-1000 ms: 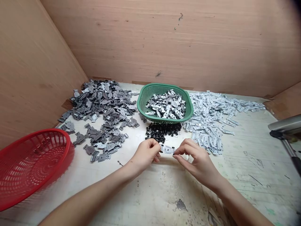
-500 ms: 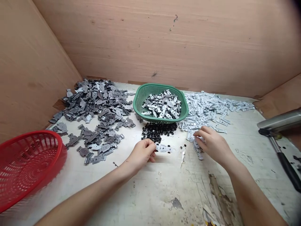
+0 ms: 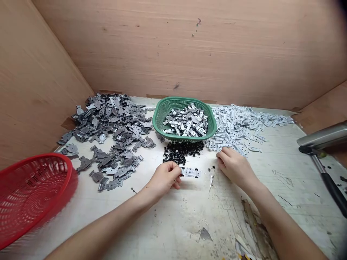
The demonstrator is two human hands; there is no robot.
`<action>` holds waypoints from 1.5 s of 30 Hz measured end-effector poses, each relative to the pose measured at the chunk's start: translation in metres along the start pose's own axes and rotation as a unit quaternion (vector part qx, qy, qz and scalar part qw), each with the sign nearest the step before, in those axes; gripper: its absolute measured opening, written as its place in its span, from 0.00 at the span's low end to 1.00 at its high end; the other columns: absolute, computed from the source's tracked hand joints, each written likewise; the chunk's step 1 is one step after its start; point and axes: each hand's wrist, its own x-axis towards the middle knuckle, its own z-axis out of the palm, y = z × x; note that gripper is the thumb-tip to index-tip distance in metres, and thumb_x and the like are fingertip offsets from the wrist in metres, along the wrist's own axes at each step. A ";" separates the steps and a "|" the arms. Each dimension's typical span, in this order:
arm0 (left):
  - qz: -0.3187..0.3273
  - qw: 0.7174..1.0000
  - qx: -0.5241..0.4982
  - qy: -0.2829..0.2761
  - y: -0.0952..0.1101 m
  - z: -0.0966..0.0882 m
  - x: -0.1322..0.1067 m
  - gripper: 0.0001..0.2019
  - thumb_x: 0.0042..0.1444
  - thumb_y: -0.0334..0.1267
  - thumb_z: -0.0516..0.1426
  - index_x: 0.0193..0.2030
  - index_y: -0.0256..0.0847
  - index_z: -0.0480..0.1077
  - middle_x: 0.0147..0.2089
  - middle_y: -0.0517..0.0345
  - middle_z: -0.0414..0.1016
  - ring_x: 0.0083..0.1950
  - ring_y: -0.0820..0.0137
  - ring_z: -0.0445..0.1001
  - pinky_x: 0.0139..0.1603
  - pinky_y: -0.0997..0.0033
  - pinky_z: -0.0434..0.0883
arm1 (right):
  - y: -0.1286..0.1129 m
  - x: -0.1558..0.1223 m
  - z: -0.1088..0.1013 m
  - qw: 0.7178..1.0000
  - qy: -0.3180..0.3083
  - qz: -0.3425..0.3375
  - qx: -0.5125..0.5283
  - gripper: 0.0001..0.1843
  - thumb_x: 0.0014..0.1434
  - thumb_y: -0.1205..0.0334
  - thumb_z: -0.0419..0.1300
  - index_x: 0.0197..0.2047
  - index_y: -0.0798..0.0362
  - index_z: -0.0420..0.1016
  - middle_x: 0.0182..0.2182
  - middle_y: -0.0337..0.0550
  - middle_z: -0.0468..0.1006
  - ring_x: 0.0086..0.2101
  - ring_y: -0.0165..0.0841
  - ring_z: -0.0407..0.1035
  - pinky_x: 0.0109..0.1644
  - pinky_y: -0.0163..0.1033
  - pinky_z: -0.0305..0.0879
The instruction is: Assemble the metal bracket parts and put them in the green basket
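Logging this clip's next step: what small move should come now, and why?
Probably the right hand should pinch one piece from the white pile and bring it to the wheeled piece. The left hand holds that piece by one end, black wheels showing, and the right hand is by the pile's near edge; whether it grips anything is hidden.

Silvery-white plate (image 3: 190, 172), black wheels (image 3: 196, 173), green basket (image 3: 184, 139)

There's a red plastic basket (image 3: 73, 180) on the left, a chunky silver tube (image 3: 324, 136) plus a black handle (image 3: 334, 195) on the right, a scuffed wooden board (image 3: 173, 50) behind, and a pretty beat-up tabletop (image 3: 173, 224) with a peeling strip (image 3: 256, 224) near the front.
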 end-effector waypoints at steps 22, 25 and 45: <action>0.007 1.000 0.004 0.004 -0.001 -0.001 -0.002 0.06 0.50 0.39 0.51 0.27 0.39 0.62 0.25 0.62 0.69 0.22 0.76 0.69 0.27 0.75 0.64 | -0.019 -0.007 -0.035 0.887 0.084 0.249 0.379 0.10 0.58 0.56 0.56 0.28 0.51 0.67 0.24 0.41 0.66 0.23 0.31 0.57 0.27 0.38 0.55; 0.007 1.000 0.002 0.011 0.001 0.000 -0.002 0.06 0.49 0.38 0.52 0.27 0.39 0.61 0.24 0.63 0.69 0.21 0.76 0.69 0.27 0.76 0.64 | -0.040 -0.009 -0.044 0.707 -0.041 0.293 0.643 0.13 0.55 0.50 0.59 0.29 0.51 0.66 0.19 0.33 0.58 0.20 0.27 0.52 0.24 0.35 0.52; 0.034 0.999 0.019 0.024 -0.003 0.002 0.000 0.05 0.51 0.36 0.51 0.27 0.39 0.61 0.23 0.63 0.66 0.22 0.77 0.69 0.26 0.77 0.65 | -0.087 -0.003 -0.024 0.604 -0.063 0.353 0.712 0.17 0.48 0.52 0.64 0.21 0.53 0.62 0.15 0.30 0.55 0.19 0.24 0.46 0.25 0.34 0.42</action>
